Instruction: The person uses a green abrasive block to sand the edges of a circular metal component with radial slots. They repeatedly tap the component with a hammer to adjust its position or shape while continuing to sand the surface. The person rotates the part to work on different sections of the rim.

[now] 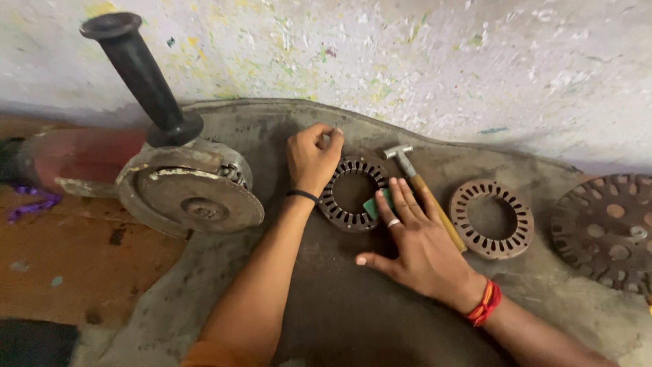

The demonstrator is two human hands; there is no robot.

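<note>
Illumination is soft, diffuse and moderately dim, with a warm cast. The pale wall (435, 61) at the top is the brightest zone but shows no clipped highlights. Shadows are faint and soft-edged; a shallow one lies under the right hand (421, 245), and the dark mat (339, 306) absorbs light toward the bottom edge. There is no hard glare. Focus is acceptable at centre. Wide-angle distortion bends the edges, and the grinder handle (139, 75) looms enlarged.

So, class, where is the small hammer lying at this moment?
In the head view, the hammer lies right of centre on the dark mat, between two slotted metal rings, partly under the right hand.
</note>
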